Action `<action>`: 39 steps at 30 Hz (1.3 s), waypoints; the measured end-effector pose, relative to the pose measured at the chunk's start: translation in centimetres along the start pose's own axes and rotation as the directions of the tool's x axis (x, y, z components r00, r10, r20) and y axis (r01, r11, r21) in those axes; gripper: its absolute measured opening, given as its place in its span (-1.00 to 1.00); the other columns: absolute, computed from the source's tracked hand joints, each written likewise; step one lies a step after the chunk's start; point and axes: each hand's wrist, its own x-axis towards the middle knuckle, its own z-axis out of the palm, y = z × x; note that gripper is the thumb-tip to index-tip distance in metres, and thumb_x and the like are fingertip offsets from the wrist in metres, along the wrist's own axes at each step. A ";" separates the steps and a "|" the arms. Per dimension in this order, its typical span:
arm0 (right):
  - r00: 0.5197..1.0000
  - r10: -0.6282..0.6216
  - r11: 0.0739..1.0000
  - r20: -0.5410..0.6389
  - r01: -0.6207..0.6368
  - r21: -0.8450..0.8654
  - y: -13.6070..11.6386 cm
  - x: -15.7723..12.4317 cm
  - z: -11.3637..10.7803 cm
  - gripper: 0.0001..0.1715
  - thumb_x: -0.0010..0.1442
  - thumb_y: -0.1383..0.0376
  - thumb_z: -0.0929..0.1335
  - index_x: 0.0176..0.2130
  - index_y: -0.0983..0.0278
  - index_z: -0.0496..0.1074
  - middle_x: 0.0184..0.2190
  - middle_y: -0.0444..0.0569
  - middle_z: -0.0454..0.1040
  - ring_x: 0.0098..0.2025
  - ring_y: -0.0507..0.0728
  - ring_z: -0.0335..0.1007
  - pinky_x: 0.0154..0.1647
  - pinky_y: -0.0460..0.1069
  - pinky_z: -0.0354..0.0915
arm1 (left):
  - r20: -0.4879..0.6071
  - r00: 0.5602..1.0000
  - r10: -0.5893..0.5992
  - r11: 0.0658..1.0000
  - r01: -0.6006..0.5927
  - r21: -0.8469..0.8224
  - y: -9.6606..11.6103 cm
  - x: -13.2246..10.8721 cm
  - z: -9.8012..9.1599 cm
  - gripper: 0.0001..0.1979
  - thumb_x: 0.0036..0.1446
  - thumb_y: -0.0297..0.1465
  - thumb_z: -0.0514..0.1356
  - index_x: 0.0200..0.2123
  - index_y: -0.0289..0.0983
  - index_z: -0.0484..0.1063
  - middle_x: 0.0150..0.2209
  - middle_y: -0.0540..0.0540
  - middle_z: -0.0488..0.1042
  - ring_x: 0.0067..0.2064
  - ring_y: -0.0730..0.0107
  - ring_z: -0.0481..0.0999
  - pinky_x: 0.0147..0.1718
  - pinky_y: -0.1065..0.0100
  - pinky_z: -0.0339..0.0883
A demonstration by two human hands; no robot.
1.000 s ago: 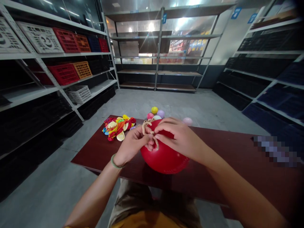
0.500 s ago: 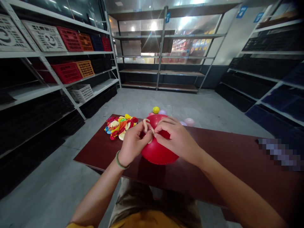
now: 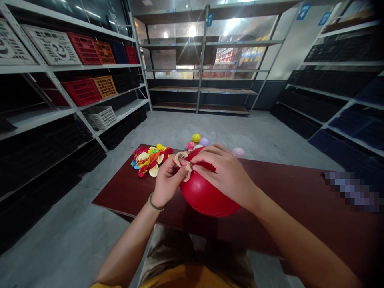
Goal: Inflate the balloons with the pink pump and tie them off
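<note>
An inflated red balloon (image 3: 207,196) rests on the dark red table (image 3: 300,216) in front of me. My left hand (image 3: 166,182) is closed, pinching a tan string (image 3: 180,157) at the balloon's neck. My right hand (image 3: 225,172) lies over the top of the balloon, its fingers pinched on the same string right beside the left hand's fingers. The string loops up between the two hands. The balloon's neck is hidden under my fingers.
A heap of flat coloured balloons (image 3: 150,158) lies at the table's far left corner. Small inflated balloons, yellow (image 3: 196,137), purple (image 3: 204,141) and pink (image 3: 238,152), lie on the floor beyond. Metal shelves with crates (image 3: 81,90) line the left, back and right walls.
Both hands stay pinched on the string and keep working it at the balloon's neck. The string's loop has changed shape, and the balloon has shifted slightly under my hands.
</note>
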 end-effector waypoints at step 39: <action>0.977 -0.205 0.975 -0.063 0.198 -0.103 0.0 -2.6 -0.8 -0.83 0.10 0.48 0.27 -0.40 0.21 0.31 -0.39 -0.06 0.49 -0.29 0.16 0.30 -0.20 0.11 0.25 | -0.194 0.967 -0.164 0.957 0.108 -0.271 2.5 0.5 3.0 -0.79 0.19 -0.30 0.31 -0.35 -0.29 0.39 -0.54 0.09 0.40 -0.67 0.69 0.20 -0.77 0.62 0.10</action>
